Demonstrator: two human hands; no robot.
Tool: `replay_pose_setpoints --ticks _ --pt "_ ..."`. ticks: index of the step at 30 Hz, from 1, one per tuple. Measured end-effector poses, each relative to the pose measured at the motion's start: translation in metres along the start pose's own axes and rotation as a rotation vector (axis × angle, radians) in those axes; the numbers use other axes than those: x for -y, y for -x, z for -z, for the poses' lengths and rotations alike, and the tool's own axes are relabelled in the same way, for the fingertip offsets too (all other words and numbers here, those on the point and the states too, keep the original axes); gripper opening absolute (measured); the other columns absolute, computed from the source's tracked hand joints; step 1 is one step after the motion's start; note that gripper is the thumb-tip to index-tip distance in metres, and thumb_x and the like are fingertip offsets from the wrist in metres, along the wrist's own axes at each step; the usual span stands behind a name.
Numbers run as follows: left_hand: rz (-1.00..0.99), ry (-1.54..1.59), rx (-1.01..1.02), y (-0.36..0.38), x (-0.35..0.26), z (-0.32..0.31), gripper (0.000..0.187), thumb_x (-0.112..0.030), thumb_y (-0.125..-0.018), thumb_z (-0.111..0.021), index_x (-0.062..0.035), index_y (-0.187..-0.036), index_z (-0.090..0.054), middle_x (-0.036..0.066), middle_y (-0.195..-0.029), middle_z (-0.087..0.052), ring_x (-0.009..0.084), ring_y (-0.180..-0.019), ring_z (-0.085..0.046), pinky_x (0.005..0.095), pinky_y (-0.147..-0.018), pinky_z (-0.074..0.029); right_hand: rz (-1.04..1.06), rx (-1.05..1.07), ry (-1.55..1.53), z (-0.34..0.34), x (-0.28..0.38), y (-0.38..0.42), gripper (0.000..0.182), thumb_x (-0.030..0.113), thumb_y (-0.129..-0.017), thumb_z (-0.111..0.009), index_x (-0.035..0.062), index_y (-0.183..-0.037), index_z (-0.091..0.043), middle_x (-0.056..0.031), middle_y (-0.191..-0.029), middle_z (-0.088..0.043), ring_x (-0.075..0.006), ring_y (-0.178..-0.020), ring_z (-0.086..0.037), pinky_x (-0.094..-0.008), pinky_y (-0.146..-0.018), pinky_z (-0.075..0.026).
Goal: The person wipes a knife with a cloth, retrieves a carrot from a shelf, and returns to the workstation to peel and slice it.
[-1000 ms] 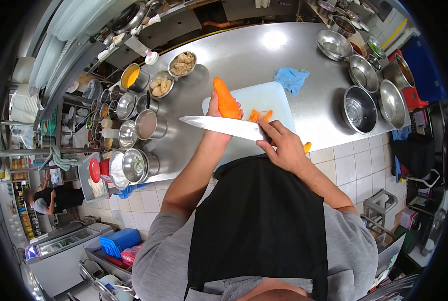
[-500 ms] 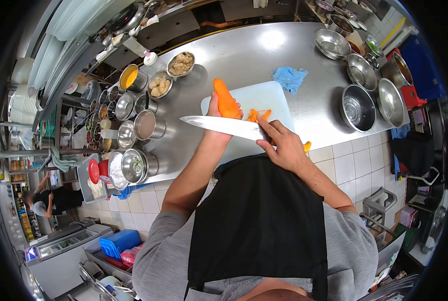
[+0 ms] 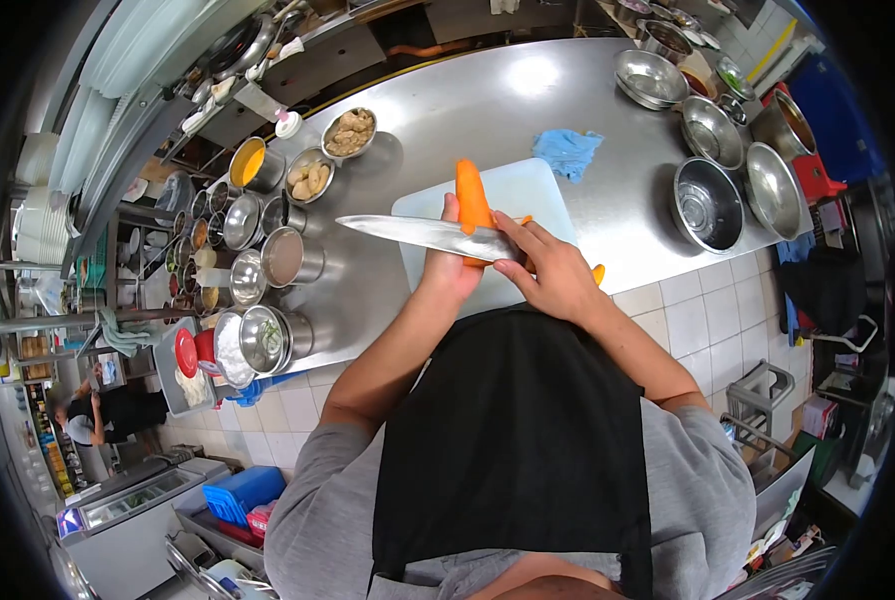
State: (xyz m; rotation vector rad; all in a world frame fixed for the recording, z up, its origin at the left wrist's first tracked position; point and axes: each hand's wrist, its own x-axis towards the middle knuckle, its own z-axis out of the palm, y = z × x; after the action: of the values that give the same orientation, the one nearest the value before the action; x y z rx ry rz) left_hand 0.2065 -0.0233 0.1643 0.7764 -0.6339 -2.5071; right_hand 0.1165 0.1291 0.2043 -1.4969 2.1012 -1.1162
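In my left hand (image 3: 451, 268) is a peeled carrot (image 3: 473, 196), its thick end pointing away from me above the white cutting board (image 3: 422, 206). My right hand (image 3: 552, 265) grips a large kitchen knife (image 3: 407, 232); the handle is hidden inside the fingers. The broad blade lies across the lower part of the carrot and points to the left, over my left hand. Orange carrot pieces on the board are mostly covered by my right hand. Another orange piece (image 3: 598, 274) shows just beyond my right wrist.
A crumpled blue cloth (image 3: 567, 154) lies behind the board. Bowls of pale food (image 3: 309, 180) and metal pots (image 3: 292, 256) line the left side. Several steel bowls (image 3: 707, 205) stand at the right. A person (image 3: 117, 412) in a dark apron is at far left.
The carrot has turned more upright and shifted right. The knife has moved slightly left, and my right hand now covers most of the carrot pieces. My view has shifted a little.
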Motion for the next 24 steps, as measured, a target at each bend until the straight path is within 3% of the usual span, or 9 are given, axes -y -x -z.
replay_pose_setpoints --ticks 4,7,14,17,24 --pt "-0.012 0.025 0.065 -0.016 -0.006 0.014 0.052 -0.059 -0.099 -0.051 -0.0101 -0.116 -0.054 0.007 -0.099 -0.059 0.0236 -0.088 -0.062 0.0433 -0.082 -0.055 0.032 -0.02 0.051 0.002 -0.002 0.004 0.06 0.037 -0.094 -0.065 0.0124 -0.146 -0.048 -0.0138 -0.1 -0.064 -0.0293 -0.073 -0.068 -0.0395 -0.067 -0.056" --pt "0.011 -0.048 -0.078 -0.023 -0.022 0.014 0.051 -0.06 -0.099 -0.05 -0.0116 -0.115 -0.053 0.008 -0.097 -0.058 0.0225 -0.082 -0.061 0.0407 -0.065 -0.055 0.004 0.021 0.104 0.004 -0.004 0.014 0.06 0.037 -0.093 -0.066 0.0114 -0.145 -0.049 -0.014 -0.101 -0.064 -0.0288 -0.074 -0.068 -0.0399 -0.068 -0.056" --pt "0.01 -0.055 -0.054 -0.021 -0.018 0.015 0.054 -0.061 -0.098 -0.051 -0.0093 -0.112 -0.055 0.008 -0.097 -0.062 0.0224 -0.081 -0.063 0.0392 -0.065 -0.056 -0.02 0.01 0.072 0.002 -0.004 0.017 0.06 0.037 -0.094 -0.066 0.0109 -0.145 -0.049 -0.0137 -0.107 -0.065 -0.0274 -0.076 -0.07 -0.0387 -0.068 -0.056" --pt "0.026 -0.049 -0.031 -0.019 -0.013 0.015 0.053 -0.06 -0.099 -0.05 -0.0093 -0.114 -0.055 0.008 -0.097 -0.062 0.0226 -0.08 -0.063 0.0408 -0.068 -0.056 -0.008 0.01 0.067 0.0 -0.002 0.014 0.061 0.037 -0.094 -0.065 0.0108 -0.146 -0.048 -0.0142 -0.108 -0.065 -0.0272 -0.076 -0.07 -0.0385 -0.068 -0.056" --pt "0.037 -0.053 0.053 0.007 0.0 -0.006 0.048 -0.055 -0.101 -0.049 -0.0112 -0.121 -0.055 0.007 -0.107 -0.062 0.0217 -0.103 -0.062 0.0436 -0.091 -0.053 0.009 0.0 0.068 -0.002 0.007 0.001 0.067 0.04 -0.094 -0.065 0.0107 -0.149 -0.043 -0.017 -0.106 -0.066 -0.0298 -0.079 -0.07 -0.0402 -0.069 -0.057"
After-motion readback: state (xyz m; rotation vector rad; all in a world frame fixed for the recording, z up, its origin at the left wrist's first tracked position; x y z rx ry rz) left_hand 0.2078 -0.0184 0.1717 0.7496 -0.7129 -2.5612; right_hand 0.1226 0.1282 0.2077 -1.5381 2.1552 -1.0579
